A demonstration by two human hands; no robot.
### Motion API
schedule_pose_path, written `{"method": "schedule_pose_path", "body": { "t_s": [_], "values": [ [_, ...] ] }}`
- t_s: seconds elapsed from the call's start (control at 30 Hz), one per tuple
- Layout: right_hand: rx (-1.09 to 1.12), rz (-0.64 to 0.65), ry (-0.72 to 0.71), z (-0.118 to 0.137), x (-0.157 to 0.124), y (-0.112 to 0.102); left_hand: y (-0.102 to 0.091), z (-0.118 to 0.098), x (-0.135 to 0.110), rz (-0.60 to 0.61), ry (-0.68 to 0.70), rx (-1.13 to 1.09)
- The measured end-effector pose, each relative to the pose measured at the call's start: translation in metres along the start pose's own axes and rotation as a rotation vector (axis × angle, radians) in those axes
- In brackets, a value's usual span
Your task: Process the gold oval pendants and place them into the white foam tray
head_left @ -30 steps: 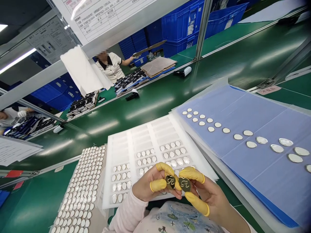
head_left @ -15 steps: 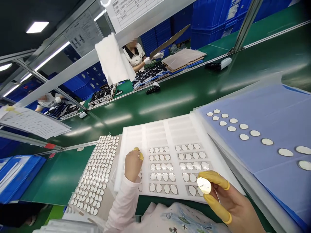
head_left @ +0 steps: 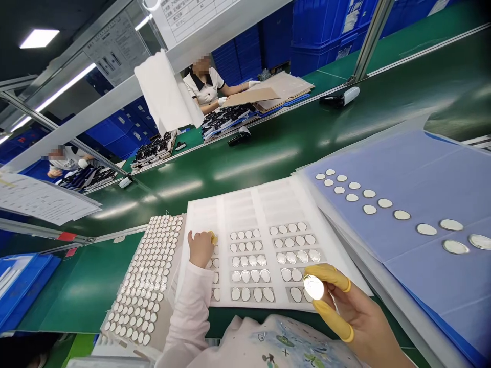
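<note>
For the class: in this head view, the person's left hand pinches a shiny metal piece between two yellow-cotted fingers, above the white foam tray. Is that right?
No, the hand is wrong. The right hand, not the left, pinches the shiny metal piece between two yellow-cotted fingers above the white foam tray, as the head view shows.

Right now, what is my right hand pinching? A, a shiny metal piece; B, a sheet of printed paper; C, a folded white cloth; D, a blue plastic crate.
A: the right hand pinches a shiny metal piece between its yellow finger cots.
</note>
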State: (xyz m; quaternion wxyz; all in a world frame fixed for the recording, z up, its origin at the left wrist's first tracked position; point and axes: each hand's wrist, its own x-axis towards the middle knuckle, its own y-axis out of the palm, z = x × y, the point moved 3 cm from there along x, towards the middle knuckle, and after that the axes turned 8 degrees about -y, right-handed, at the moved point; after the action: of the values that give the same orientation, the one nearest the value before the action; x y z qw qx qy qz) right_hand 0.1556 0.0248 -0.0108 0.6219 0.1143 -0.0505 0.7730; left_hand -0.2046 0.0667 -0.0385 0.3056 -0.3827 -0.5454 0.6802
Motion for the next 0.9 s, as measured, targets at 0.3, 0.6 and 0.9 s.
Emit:
{"method": "schedule_pose_path", "body": {
  "t_s": [0.3, 0.6, 0.9],
  "values": [
    [-0.063, 0.138, -0.014, -0.005, 0.001, -0.003, -0.013, 0.001, -0.013, -0.101, -0.022, -0.158],
    [-0.042, 0.182, -0.198, -0.005, 0.001, 0.005, -0.043, -0.069, -0.093, 0.286, 0.517, -1.117],
    [0.086, 0.188, -0.233, 0.010, 0.004, 0.013, -0.048, -0.130, -0.143, 1.147, 0.512, -1.564]
  ]
}}
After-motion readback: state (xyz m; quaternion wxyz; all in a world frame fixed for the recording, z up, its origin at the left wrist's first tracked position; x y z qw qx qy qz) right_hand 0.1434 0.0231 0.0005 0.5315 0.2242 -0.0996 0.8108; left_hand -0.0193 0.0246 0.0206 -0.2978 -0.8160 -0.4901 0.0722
